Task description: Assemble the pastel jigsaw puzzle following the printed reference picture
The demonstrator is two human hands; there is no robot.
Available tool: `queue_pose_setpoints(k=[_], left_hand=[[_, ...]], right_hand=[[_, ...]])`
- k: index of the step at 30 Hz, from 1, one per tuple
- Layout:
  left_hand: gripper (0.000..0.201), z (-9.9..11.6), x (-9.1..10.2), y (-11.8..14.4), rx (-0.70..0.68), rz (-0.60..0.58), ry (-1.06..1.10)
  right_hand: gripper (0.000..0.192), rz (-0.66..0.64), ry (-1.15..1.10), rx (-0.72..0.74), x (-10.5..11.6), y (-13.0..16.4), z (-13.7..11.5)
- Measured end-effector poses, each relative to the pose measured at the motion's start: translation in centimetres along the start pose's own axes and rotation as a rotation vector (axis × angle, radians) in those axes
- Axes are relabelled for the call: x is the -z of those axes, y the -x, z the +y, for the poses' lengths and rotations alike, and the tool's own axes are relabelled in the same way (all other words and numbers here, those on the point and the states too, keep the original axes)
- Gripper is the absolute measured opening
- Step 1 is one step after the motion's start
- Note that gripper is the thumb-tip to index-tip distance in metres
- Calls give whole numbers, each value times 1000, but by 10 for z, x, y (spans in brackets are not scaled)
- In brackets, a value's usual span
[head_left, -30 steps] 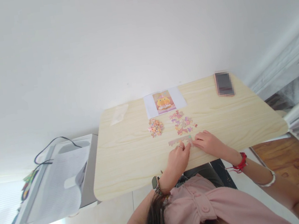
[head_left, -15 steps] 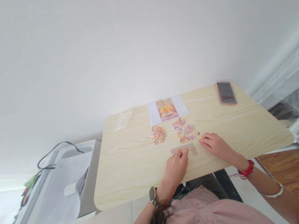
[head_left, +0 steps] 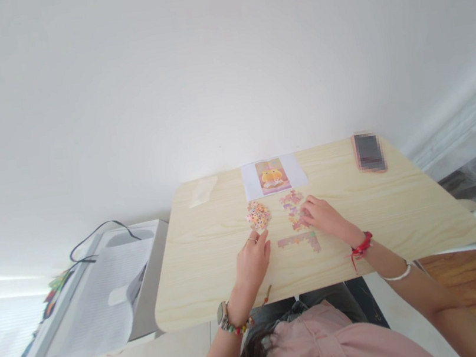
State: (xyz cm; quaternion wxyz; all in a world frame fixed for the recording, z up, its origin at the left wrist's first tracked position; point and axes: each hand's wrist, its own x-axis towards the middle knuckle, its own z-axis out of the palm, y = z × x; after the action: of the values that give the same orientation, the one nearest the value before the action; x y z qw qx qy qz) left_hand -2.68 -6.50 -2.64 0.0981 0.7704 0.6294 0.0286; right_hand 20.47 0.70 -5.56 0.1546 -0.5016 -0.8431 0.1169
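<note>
My left hand (head_left: pixel 253 263) is just below a heap of small puzzle pieces (head_left: pixel 258 215), with its thumb and fingers apart and nothing visible in them. My right hand (head_left: pixel 326 216) reaches over a looser group of pink and purple puzzle pieces (head_left: pixel 291 197). Its fingertips are drawn together among them; whatever they may hold is hidden. Below lies a joined puzzle strip (head_left: pixel 292 241), an L-shaped corner with a green spot near its right end. Behind the pieces, a white sheet (head_left: pixel 251 183) bears a printed picture of a yellow figure (head_left: pixel 273 176).
A phone (head_left: pixel 369 151) rests at the table's back right, and a clear plastic bag or sheet (head_left: pixel 203 191) at its back left. Left of the wooden table (head_left: pixel 206 266) stands a pale unit with papers (head_left: pixel 106 287) and a black cable (head_left: pixel 108 223). A white wall rises behind.
My left hand has left the joined strip and moved left, beside the heap. My right hand has moved up and left onto the loose pieces. The view has shifted slightly.
</note>
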Motion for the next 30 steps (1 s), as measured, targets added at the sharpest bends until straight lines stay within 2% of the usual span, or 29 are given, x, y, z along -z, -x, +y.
queue_pose_setpoints(k=[4,7,10,14,17,21,24,26,30], left_hand=[[31,-4,-1,3,27,20,31],[31,-5,-2,5,17,32,57],[32,-4,-3,8,-11,28,87],[30,-1,-7,15,-29,-8,110],[29,1,-10,20,-12,-33,121],[29,4,-11,25,-10,-61,131],[28,4,-13,24,-35,-65,136],[28,4,-13,21,-50,-51,134],[27,2,-12,11,-73,-10,133]], right_hand=[[5,-31,74,-15,3,-3,0],[9,-13,76,37,10,0,-8],[11,-54,65,208,13,5,-28],[13,-188,163,498,8,13,-58],[15,-222,219,574,3,16,-69],[15,-192,197,512,0,19,-71],[14,-163,184,452,4,23,-62],[13,-132,181,374,11,23,-47],[11,-24,203,152,26,19,-2]])
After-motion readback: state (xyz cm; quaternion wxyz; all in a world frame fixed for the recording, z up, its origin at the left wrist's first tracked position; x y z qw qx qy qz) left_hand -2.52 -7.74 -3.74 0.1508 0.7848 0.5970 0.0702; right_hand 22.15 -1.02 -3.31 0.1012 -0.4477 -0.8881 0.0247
